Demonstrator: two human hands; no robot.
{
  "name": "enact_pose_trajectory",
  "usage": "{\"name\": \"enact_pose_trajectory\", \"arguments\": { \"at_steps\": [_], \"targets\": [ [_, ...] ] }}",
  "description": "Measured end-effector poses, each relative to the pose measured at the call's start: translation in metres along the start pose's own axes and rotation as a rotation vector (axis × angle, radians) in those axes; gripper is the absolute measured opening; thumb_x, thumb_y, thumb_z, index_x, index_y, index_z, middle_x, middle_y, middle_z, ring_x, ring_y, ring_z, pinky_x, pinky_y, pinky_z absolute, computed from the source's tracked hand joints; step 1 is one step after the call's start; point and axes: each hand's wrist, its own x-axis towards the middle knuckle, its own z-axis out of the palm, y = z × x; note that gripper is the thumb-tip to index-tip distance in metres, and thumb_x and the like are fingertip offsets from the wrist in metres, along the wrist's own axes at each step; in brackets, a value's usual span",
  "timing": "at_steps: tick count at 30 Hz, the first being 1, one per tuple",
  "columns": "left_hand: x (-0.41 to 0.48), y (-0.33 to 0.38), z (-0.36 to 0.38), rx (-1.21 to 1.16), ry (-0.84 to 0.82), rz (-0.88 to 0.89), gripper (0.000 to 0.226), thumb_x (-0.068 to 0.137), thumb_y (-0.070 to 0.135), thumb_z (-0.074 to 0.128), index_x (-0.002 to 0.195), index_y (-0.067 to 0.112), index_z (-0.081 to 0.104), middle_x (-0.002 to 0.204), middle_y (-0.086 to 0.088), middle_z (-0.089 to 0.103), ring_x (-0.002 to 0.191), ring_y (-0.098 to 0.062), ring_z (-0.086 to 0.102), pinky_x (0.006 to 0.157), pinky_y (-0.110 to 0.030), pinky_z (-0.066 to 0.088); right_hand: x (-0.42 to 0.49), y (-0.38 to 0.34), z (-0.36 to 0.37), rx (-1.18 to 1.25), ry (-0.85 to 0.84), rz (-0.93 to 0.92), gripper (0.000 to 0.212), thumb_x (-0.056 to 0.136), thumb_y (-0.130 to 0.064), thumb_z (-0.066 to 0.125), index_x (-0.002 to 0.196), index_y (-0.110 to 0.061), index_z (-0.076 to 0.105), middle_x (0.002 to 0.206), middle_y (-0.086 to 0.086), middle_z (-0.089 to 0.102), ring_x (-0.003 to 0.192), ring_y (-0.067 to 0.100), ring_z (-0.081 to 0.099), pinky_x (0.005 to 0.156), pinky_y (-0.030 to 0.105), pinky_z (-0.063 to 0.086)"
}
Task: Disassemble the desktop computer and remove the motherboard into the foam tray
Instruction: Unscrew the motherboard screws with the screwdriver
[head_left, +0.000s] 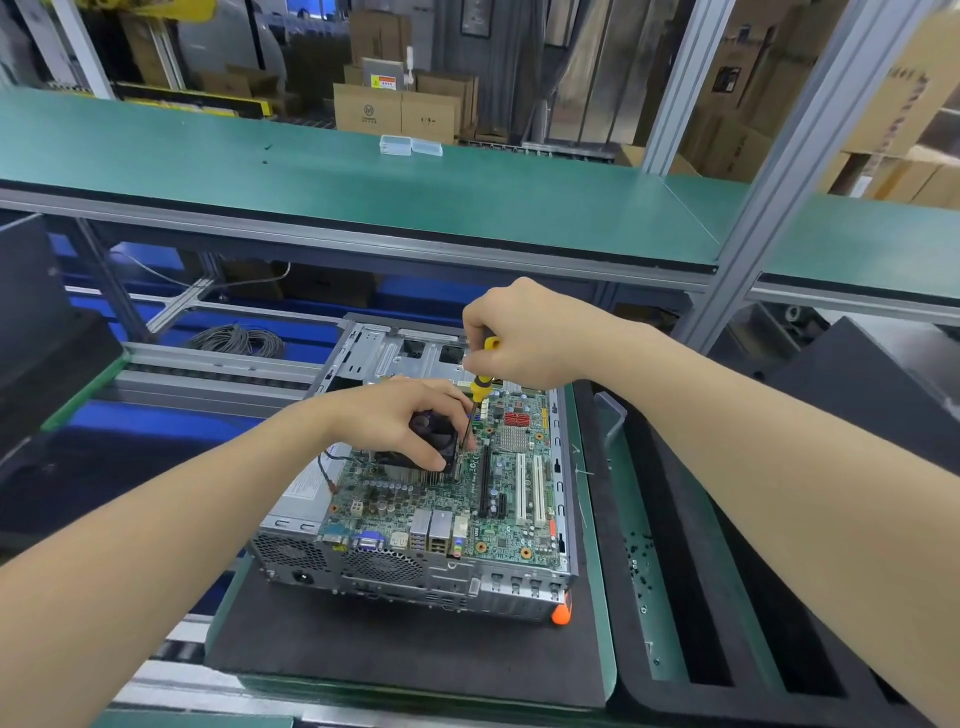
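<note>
An open desktop case (363, 566) lies on a dark foam pad, its green motherboard (498, 499) still inside. My left hand (400, 421) grips the black CPU cooler fan (431, 441) near the board's far left. My right hand (519, 338) holds a yellow-and-black screwdriver (482, 383) upright, its shaft running down to the board just right of the cooler. A black foam tray (675, 597) with long slots lies to the right of the case.
Small dark screws (636, 558) are scattered on the green strip in the foam tray. An orange tool handle (561, 613) sticks out at the case's near right corner. A green shelf (363, 182) overhangs the bench, carrying a clear plastic box (410, 145). Coiled cable (236, 340) lies at back left.
</note>
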Motion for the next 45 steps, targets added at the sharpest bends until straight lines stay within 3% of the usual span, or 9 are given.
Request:
{"name": "enact_pose_trajectory", "arguments": {
  "at_steps": [4, 8, 13, 20, 26, 34, 40, 45],
  "targets": [
    [0.0, -0.002, 0.0, -0.003, -0.001, 0.01, 0.028, 0.086, 0.026, 0.083, 0.111, 0.033, 0.072, 0.14, 0.015, 0.05, 0.142, -0.004, 0.039, 0.116, -0.046, 0.033, 0.0, -0.001, 0.001, 0.0, -0.006, -0.001, 0.015, 0.098, -0.032, 0.062, 0.093, -0.018, 0.065, 0.086, -0.006, 0.06, 0.075, 0.018, 0.057, 0.064, 0.036, 0.048],
    [0.0, -0.002, 0.001, -0.021, -0.011, 0.016, 0.026, 0.086, 0.029, 0.082, 0.108, 0.039, 0.072, 0.14, 0.014, 0.05, 0.139, -0.01, 0.044, 0.114, -0.048, 0.036, -0.001, -0.002, -0.003, 0.005, -0.01, -0.006, 0.015, 0.098, -0.034, 0.061, 0.093, -0.02, 0.065, 0.088, -0.006, 0.061, 0.072, 0.01, 0.052, 0.066, 0.037, 0.049],
    [0.0, -0.002, 0.001, -0.044, -0.017, 0.014, 0.026, 0.085, 0.031, 0.082, 0.106, 0.042, 0.072, 0.142, 0.011, 0.049, 0.139, -0.013, 0.045, 0.113, -0.049, 0.036, 0.0, -0.004, -0.002, 0.001, -0.021, -0.014, 0.016, 0.099, -0.034, 0.061, 0.093, -0.019, 0.064, 0.082, -0.009, 0.058, 0.067, 0.01, 0.051, 0.058, 0.033, 0.042],
    [0.0, -0.002, 0.001, -0.036, -0.002, 0.041, 0.025, 0.085, 0.033, 0.081, 0.106, 0.041, 0.072, 0.131, 0.01, 0.055, 0.132, -0.015, 0.05, 0.11, -0.051, 0.038, -0.001, -0.003, 0.004, 0.003, -0.063, -0.038, 0.016, 0.1, -0.037, 0.061, 0.091, -0.025, 0.06, 0.086, -0.01, 0.057, 0.071, 0.007, 0.051, 0.059, 0.032, 0.038],
    [0.001, -0.002, 0.001, -0.024, -0.003, 0.032, 0.023, 0.084, 0.035, 0.08, 0.106, 0.037, 0.073, 0.141, 0.015, 0.049, 0.143, -0.009, 0.041, 0.115, -0.051, 0.034, 0.0, 0.0, -0.005, -0.006, -0.034, -0.008, 0.017, 0.099, -0.039, 0.061, 0.095, -0.023, 0.066, 0.097, -0.005, 0.066, 0.078, 0.01, 0.054, 0.074, 0.04, 0.053],
    [0.0, -0.002, 0.001, -0.034, -0.012, 0.017, 0.024, 0.086, 0.029, 0.081, 0.107, 0.036, 0.073, 0.142, 0.013, 0.048, 0.143, -0.014, 0.042, 0.115, -0.052, 0.034, 0.0, 0.001, -0.003, -0.016, -0.046, -0.015, 0.016, 0.099, -0.038, 0.062, 0.092, -0.024, 0.063, 0.094, -0.004, 0.065, 0.076, 0.012, 0.057, 0.071, 0.04, 0.053],
    [0.0, -0.002, 0.001, -0.043, -0.019, 0.032, 0.024, 0.084, 0.034, 0.08, 0.106, 0.039, 0.073, 0.142, 0.014, 0.048, 0.143, -0.011, 0.04, 0.115, -0.053, 0.033, 0.0, 0.0, -0.004, -0.02, -0.069, -0.046, 0.015, 0.1, -0.038, 0.062, 0.096, -0.023, 0.065, 0.096, -0.008, 0.063, 0.079, 0.008, 0.053, 0.073, 0.038, 0.049],
    [0.0, -0.003, 0.001, -0.03, -0.012, 0.033, 0.024, 0.084, 0.034, 0.08, 0.106, 0.038, 0.073, 0.142, 0.015, 0.047, 0.142, -0.013, 0.041, 0.115, -0.052, 0.033, -0.002, 0.001, -0.01, -0.054, -0.115, -0.111, 0.008, 0.097, -0.031, 0.068, 0.092, -0.028, 0.063, 0.085, -0.017, 0.056, 0.077, -0.003, 0.048, 0.058, 0.023, 0.032]
  ]
}}
